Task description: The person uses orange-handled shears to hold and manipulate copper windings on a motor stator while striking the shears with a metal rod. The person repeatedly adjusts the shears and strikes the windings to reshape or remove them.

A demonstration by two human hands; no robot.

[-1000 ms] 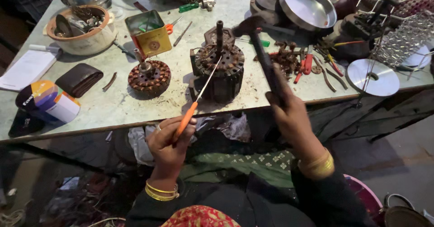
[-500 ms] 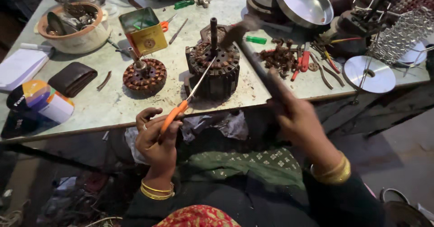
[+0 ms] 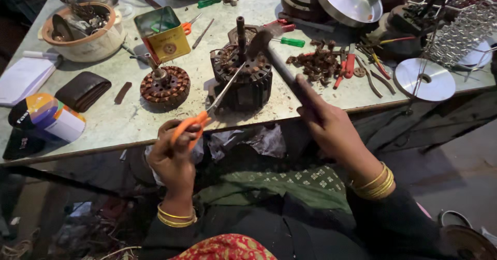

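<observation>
My left hand (image 3: 175, 155) grips the orange handle of a screwdriver (image 3: 217, 98) whose metal shaft slants up into the dark motor stator (image 3: 243, 76) on the table. My right hand (image 3: 327, 123) holds the dark handle of a hammer (image 3: 277, 63); its head sits over the top of the stator, beside the upright shaft. A smaller round rotor (image 3: 165, 85) with copper-coloured windings stands left of the stator.
A yellow-green tin (image 3: 163, 34), a bowl of parts (image 3: 83, 27), a black wallet (image 3: 83, 90), a colourful container (image 3: 46, 117), green-handled screwdrivers (image 3: 290, 41), red pliers (image 3: 347, 66), a metal pan (image 3: 349, 1), a shiny disc (image 3: 424, 78) and a wire mesh guard (image 3: 458, 29) crowd the table (image 3: 124, 120).
The hammer head has come down from above the table onto the top of the stator. My left hand with the screwdriver stays roughly in place at the table edge.
</observation>
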